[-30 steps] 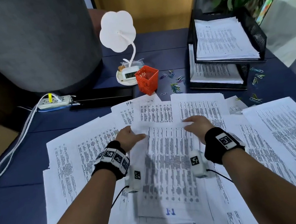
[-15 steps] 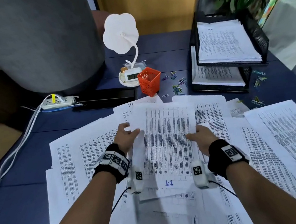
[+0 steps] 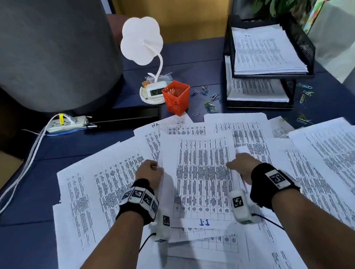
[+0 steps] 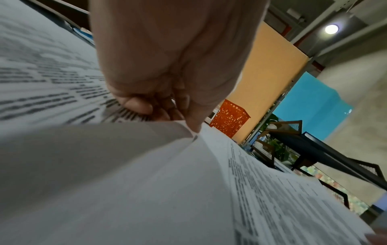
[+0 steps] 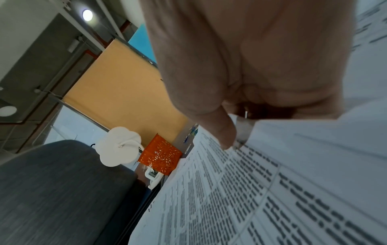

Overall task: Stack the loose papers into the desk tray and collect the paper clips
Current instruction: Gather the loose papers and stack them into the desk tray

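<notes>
Sheet [image 3: 200, 175] slid nearer; left hand [image 3: 148, 172], right hand [image 3: 242, 166] grips pinch its side edges.

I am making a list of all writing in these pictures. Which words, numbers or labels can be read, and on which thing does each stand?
"1:1", in blue ink, upside down: near edge of the held sheet.
"HR", handwritten: top corner of a far sheet.
Clock display: digits too blurred to read.
Printed tables on the loose papers and tray stacks: too small to read.
Wrist markers: patterns only, no text.
</notes>
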The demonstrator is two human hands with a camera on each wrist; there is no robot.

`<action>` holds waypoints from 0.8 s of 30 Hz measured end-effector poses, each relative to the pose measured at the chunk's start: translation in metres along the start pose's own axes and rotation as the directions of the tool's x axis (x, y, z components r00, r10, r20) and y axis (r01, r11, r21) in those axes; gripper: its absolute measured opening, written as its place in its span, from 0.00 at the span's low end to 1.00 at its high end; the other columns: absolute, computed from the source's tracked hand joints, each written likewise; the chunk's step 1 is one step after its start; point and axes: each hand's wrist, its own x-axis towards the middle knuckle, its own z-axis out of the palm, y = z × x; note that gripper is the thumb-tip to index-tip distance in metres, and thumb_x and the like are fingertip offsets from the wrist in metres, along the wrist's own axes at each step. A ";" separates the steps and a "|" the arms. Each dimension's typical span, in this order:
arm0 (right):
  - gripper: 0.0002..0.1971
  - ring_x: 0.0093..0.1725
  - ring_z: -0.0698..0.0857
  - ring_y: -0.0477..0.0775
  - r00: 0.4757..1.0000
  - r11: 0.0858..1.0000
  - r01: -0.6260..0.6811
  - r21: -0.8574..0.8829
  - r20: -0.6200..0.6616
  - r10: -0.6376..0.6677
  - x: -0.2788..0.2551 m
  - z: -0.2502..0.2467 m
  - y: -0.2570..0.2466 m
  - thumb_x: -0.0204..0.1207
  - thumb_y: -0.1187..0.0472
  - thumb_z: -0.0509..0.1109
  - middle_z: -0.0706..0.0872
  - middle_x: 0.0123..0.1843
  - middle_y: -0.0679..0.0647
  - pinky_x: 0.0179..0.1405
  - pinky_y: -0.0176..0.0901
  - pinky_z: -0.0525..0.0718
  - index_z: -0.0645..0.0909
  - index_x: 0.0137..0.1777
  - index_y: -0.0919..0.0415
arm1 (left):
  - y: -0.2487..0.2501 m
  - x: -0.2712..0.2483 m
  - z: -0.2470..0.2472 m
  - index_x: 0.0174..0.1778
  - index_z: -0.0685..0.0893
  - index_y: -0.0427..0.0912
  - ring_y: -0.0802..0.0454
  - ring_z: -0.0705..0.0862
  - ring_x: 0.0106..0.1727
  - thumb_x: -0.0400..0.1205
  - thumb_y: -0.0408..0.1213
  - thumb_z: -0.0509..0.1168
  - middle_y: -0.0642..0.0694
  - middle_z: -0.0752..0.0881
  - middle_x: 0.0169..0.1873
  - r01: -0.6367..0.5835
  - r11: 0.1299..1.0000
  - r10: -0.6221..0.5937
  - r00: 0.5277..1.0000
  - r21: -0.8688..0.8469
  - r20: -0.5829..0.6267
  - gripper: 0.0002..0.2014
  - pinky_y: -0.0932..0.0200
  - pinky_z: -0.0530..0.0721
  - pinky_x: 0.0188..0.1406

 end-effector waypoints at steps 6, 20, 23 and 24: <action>0.26 0.69 0.73 0.59 0.997 0.994 0.061 0.096 0.040 -0.065 -0.003 0.007 0.004 0.84 0.59 0.62 0.69 0.78 0.63 0.73 0.53 0.71 0.63 0.78 0.70 | 0.004 -0.017 0.011 0.53 0.73 0.40 0.46 0.77 0.43 0.87 0.41 0.57 0.45 0.78 0.40 -0.163 0.952 0.145 0.986 -0.258 -0.086 0.08 0.58 0.75 0.36; 0.18 0.64 0.80 0.64 0.996 0.920 0.094 0.381 -0.047 -0.082 -0.006 0.014 0.019 0.80 0.71 0.65 0.81 0.66 0.62 0.68 0.55 0.76 0.74 0.69 0.69 | 0.007 -0.018 -0.004 0.77 0.68 0.37 0.37 0.74 0.72 0.83 0.44 0.65 0.40 0.74 0.73 0.006 0.971 0.054 0.968 -0.239 0.246 0.28 0.40 0.74 0.72; 0.23 0.63 0.79 0.63 0.994 0.895 0.104 0.433 -0.062 -0.085 -0.007 0.013 0.022 0.78 0.67 0.70 0.79 0.68 0.63 0.64 0.54 0.76 0.71 0.72 0.64 | 0.010 -0.019 -0.011 0.67 0.73 0.40 0.39 0.75 0.69 0.85 0.41 0.61 0.52 0.80 0.58 -0.106 0.942 0.164 0.973 -0.318 0.162 0.16 0.47 0.75 0.67; 0.26 0.64 0.79 0.63 0.994 0.885 0.108 0.452 -0.060 -0.091 -0.008 0.013 0.023 0.77 0.65 0.72 0.78 0.69 0.62 0.67 0.55 0.74 0.70 0.74 0.62 | 0.011 -0.018 -0.014 0.66 0.74 0.38 0.40 0.77 0.67 0.85 0.40 0.61 0.49 0.81 0.56 -0.119 0.923 0.181 0.974 -0.365 0.139 0.16 0.47 0.75 0.67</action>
